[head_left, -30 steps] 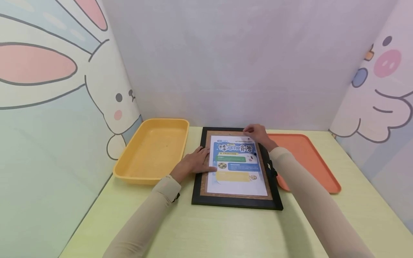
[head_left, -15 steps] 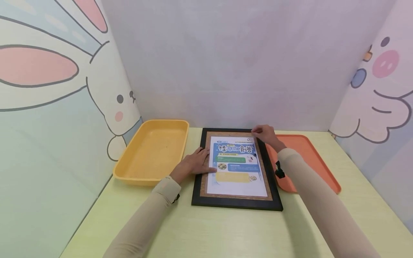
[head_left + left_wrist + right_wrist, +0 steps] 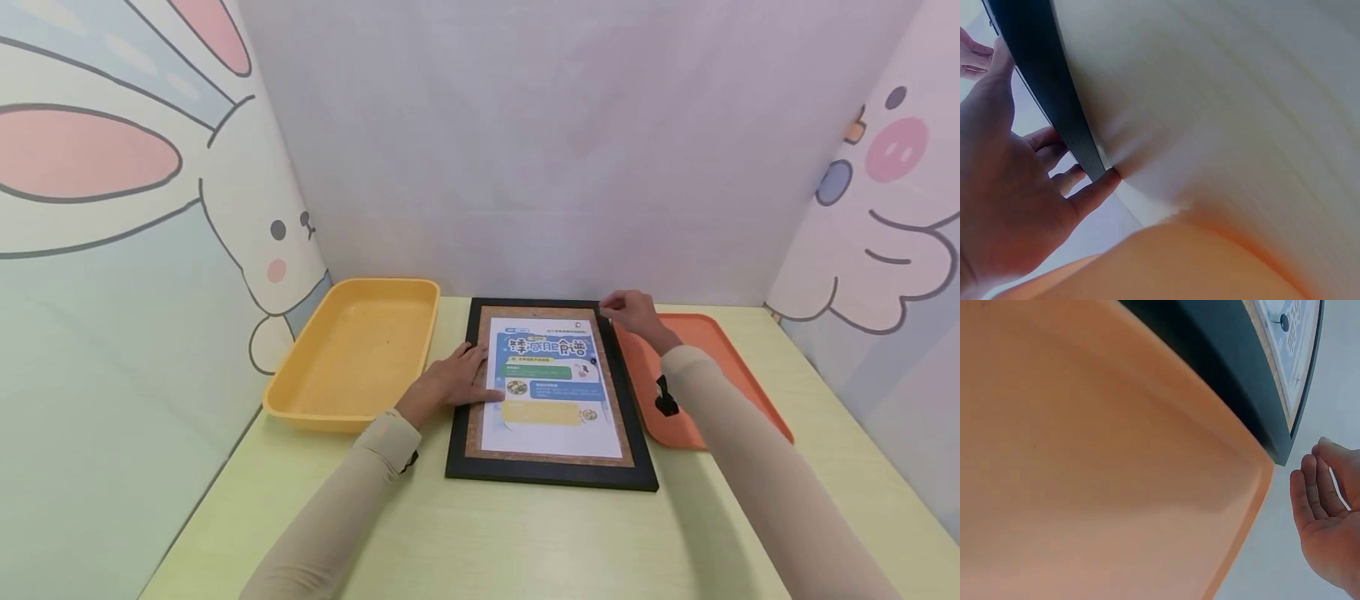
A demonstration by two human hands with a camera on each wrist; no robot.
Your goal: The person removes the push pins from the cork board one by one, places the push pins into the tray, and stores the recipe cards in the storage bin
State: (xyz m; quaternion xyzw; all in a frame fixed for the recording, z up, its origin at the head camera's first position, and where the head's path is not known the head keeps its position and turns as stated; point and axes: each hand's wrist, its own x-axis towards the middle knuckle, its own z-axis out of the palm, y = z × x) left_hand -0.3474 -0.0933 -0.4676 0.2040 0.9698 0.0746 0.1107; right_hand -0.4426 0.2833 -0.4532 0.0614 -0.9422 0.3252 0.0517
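Observation:
A cork board (image 3: 476, 437) with a black frame lies on the table in the head view. On it is a printed sheet (image 3: 555, 433) with coloured panels and large lettering. A small dark pushpin (image 3: 1284, 323) shows on the sheet, and a pale dot near its top right corner. My left hand (image 3: 454, 379) rests spread across the left side of the frame, thumb over the sheet's edge. In the left wrist view one finger touches the frame's outer edge. My right hand (image 3: 633, 313) hovers by the frame's top right corner, thumb and fingertips together; I cannot tell whether they pinch something small.
A yellow tray (image 3: 273, 404) stands left of the board, close to my left forearm. To the right, an orange tray (image 3: 708, 367) lies against the board's side, partly under my right arm. Cartoon-printed walls (image 3: 525, 150) enclose the table (image 3: 525, 542).
My right hand has moved right, from above the sheet's top right part to the frame's corner, uncovering the pale dot. My left hand and the board have stayed in place.

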